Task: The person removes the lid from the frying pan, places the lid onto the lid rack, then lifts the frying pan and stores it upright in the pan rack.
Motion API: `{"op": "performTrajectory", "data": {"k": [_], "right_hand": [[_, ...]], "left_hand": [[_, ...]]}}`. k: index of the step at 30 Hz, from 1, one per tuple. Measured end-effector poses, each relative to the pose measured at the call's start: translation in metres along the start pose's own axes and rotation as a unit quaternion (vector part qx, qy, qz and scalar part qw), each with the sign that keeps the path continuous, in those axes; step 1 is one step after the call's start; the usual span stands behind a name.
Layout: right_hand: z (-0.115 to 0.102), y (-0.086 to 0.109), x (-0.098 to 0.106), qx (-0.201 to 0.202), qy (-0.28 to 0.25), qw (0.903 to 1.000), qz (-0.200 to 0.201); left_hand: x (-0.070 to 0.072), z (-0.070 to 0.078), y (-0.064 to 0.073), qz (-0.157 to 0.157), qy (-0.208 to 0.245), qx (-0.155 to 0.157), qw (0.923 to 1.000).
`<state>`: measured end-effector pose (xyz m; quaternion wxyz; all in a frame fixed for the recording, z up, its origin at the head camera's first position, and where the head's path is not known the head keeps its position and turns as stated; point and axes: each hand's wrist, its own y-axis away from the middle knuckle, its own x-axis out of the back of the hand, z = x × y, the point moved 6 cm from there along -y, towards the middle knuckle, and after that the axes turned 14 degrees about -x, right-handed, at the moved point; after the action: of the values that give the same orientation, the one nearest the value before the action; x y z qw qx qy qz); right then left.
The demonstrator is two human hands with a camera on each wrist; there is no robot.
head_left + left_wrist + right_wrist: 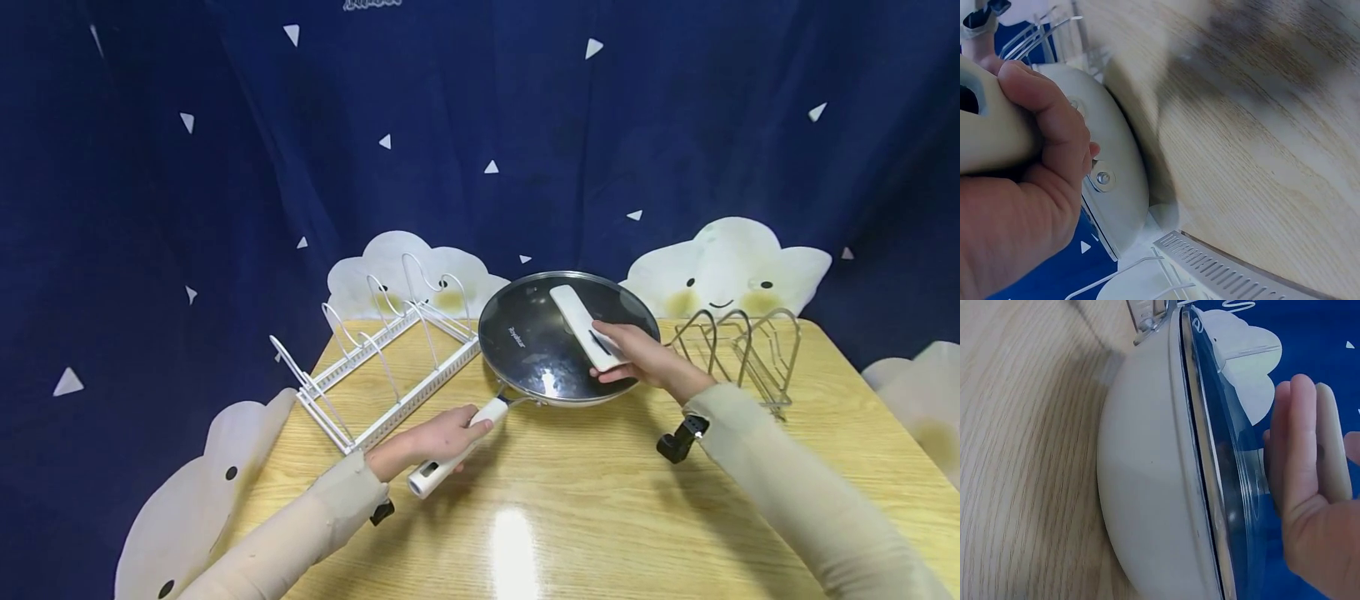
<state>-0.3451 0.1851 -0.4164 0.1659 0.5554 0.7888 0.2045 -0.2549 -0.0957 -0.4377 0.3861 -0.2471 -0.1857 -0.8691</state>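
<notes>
A white wok (1141, 462) with a long white handle (492, 410) is at the middle of the table, covered by a dark-looking glass lid (528, 367) with a metal rim. My left hand (447, 433) grips the wok's handle, fingers wrapped round it in the left wrist view. On top of the lid is a long flat white lid handle (573, 312). My right hand (633, 354) holds that handle near its closer end, with fingers along one side and thumb on the other in the right wrist view. Lid and wok rim sit close together there.
Left of the wok stands a white wire rack (416, 402) with upright loops and a slotted base. A smaller metal rack (742, 350) is to the right, behind my right forearm. A dark blue curtain (450, 108) hangs behind the wooden table (600, 508).
</notes>
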Motion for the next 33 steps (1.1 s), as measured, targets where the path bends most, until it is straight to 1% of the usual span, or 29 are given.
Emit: {"op": "performTrajectory", "data": {"k": [7,10,19,22,24,30,33], "right_hand": [[0.002,-0.007,-0.001,-0.017,-0.023,0.9992,-0.028],[0.002,-0.011,-0.002,-0.017,-0.019,0.9989,-0.038],[0.002,-0.019,-0.001,-0.013,0.015,0.9996,-0.02],[0.001,-0.02,-0.002,-0.013,0.02,0.9994,-0.026],[0.001,-0.02,-0.003,-0.013,0.02,0.999,-0.038],[0.002,-0.021,-0.006,-0.025,-0.004,0.9955,-0.091],[0.002,-0.019,-0.006,-0.029,-0.014,0.9935,-0.109]], "left_hand": [[-0.001,0.0,0.0,0.002,0.011,0.001,0.9999],[-0.001,-0.001,-0.001,0.002,0.016,0.001,0.9999],[0.0,-0.002,-0.001,0.003,0.014,0.001,0.9999],[0.001,-0.001,-0.001,0.003,0.015,0.001,0.9999],[0.001,-0.001,-0.001,0.005,0.015,0.0,0.9999],[0.0,-0.002,0.0,0.008,0.019,-0.001,0.9998],[0.0,-0.001,0.0,0.01,0.025,-0.001,0.9996]]}}
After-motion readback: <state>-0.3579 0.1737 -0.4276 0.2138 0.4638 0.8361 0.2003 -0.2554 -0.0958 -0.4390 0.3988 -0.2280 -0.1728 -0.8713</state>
